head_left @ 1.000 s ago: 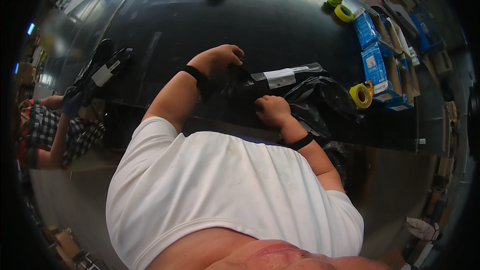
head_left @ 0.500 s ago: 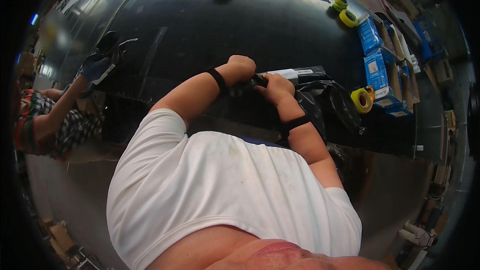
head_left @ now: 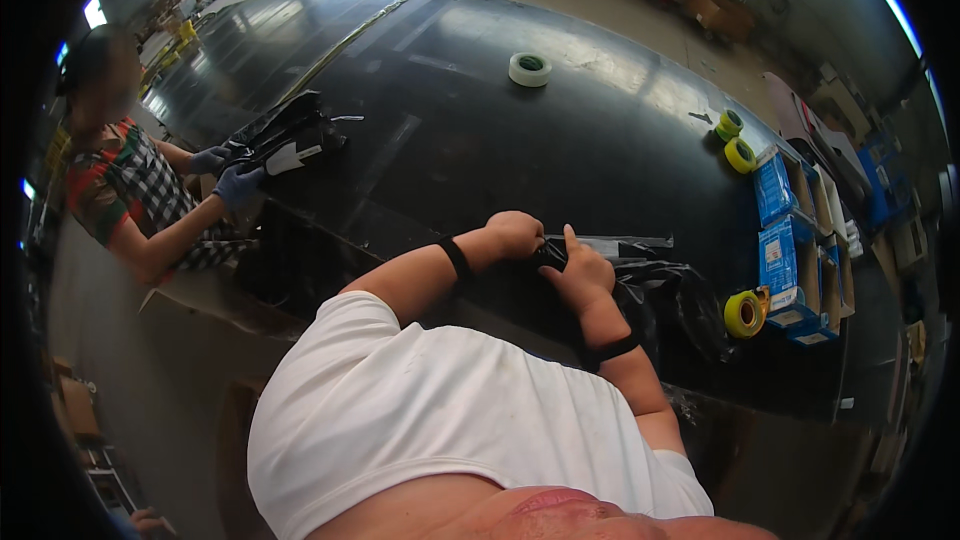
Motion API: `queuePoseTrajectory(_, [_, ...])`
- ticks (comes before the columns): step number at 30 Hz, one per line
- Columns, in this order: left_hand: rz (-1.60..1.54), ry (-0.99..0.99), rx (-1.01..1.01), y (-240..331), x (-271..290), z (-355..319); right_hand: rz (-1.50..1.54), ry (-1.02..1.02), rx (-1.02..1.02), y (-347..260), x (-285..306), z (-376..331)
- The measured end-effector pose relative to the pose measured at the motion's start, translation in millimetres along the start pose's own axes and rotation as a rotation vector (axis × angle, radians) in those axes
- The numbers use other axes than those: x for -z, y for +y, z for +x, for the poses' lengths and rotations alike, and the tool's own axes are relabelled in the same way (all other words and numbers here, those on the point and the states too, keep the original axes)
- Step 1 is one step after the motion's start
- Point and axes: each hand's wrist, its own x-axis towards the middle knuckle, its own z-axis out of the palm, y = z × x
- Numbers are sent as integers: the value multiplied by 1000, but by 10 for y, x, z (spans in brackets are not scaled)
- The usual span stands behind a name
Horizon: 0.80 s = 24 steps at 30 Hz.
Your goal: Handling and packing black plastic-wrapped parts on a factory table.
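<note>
My left hand point(head_left: 517, 235) is closed on the near left end of a black plastic bag point(head_left: 688, 292), which lies crumpled along the near part of the dark table. Just right of it, my right hand point(head_left: 583, 277) rests against the same plastic. Its index finger points straight away from me and its thumb sticks out to the left; the remaining fingers are partly hidden. A flat, shiny strip of the bag stretches right beyond that hand, and the loose part droops toward the table's near edge.
A whitish tape roll point(head_left: 530, 69) lies mid-table. Yellow tape rolls point(head_left: 740, 155) and a yellow tape roll point(head_left: 744, 314) flank blue cardboard boxes point(head_left: 780, 255) at the right. On the left, a gloved co-worker point(head_left: 150, 190) holds a black bag with a white label point(head_left: 293, 156).
The view has tilted up, showing more of the far table and the co-worker. My right hand's index finger has straightened away from the thumb. The white label near my right hand no longer shows.
</note>
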Motion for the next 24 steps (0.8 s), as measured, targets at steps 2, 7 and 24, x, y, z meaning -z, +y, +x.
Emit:
queuePoseTrajectory(2, [-47,26,-41,52,-55,-65,-35,-68,24,-24,-63,154])
queuePoseTrajectory(7, [-56,134,-64,-99,-42,-225,87,-76,-52,-65,-288,280])
queuePoseTrajectory(24, [-1366,239,663,-1915,-310,-1039,280,-44,-221,580,151,286])
